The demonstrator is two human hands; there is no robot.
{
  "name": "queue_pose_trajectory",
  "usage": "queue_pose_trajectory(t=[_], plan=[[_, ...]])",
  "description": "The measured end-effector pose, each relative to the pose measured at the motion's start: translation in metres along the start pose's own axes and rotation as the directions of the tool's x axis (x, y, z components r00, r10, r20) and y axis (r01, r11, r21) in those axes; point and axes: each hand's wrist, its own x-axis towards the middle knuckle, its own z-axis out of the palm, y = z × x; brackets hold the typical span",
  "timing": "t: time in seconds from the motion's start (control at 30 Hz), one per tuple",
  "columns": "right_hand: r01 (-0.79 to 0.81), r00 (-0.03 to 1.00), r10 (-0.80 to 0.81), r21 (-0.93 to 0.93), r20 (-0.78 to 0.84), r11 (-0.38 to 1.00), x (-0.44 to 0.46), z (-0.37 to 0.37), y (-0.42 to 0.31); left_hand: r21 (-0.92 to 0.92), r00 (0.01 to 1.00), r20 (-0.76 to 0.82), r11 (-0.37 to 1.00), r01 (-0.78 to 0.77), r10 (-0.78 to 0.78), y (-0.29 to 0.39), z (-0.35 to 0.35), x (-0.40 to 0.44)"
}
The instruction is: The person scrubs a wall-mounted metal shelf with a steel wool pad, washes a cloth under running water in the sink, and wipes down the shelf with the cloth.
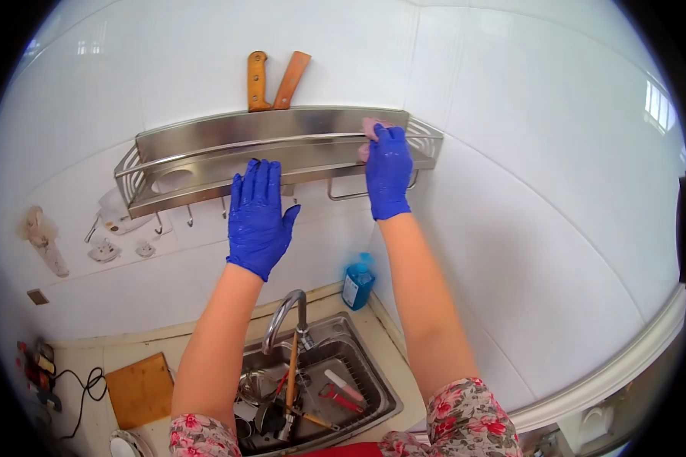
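A stainless steel wall shelf point(206, 179) with a front rail is fixed to the white tiles. My left hand point(260, 217), in a blue rubber glove, lies flat with fingers stretched upward over the shelf's front edge. Its thumb is spread to the side and it holds nothing. At the shelf's right end, my right hand point(389, 169), gloved the same way, is closed on a pink cloth point(373, 127) near the rail. Part of the cloth is hidden behind the fingers. Two knives with wooden handles point(257, 80) stand in the back of the shelf.
Below is a steel sink point(381, 392) holding several utensils, with a curved faucet point(282, 312) over it. A blue bottle point(358, 283) stands in the counter corner. Hooks point(190, 217) hang under the shelf. A wooden cutting board point(139, 390) and a black cable point(84, 392) lie at left.
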Motion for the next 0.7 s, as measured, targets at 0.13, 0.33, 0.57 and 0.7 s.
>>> queue_pose_trajectory(t=[0.13,0.33,0.57,0.7], plan=[[0.364,0.931,-0.344,-0.407,0.125,0.838,-0.023,0.025,-0.062,-0.022,1.000,0.009,1.000,-0.003,0.003,-0.006,-0.009,-0.002],[0.428,0.904,-0.380,-0.388,0.198,0.816,-0.041,0.055,-0.108,-0.016,0.999,-0.027,0.999,0.036,-0.036,-0.026,-0.030,-0.015],[0.495,0.867,-0.416,-0.390,0.273,0.776,-0.060,0.095,-0.154,0.062,0.993,-0.064,0.993,0.102,-0.098,-0.063,-0.056,-0.034],[0.604,0.791,-0.553,-0.473,0.261,0.642,-0.072,0.119,-0.185,0.114,0.988,-0.088,0.984,0.135,-0.126,-0.085,-0.073,-0.045]])
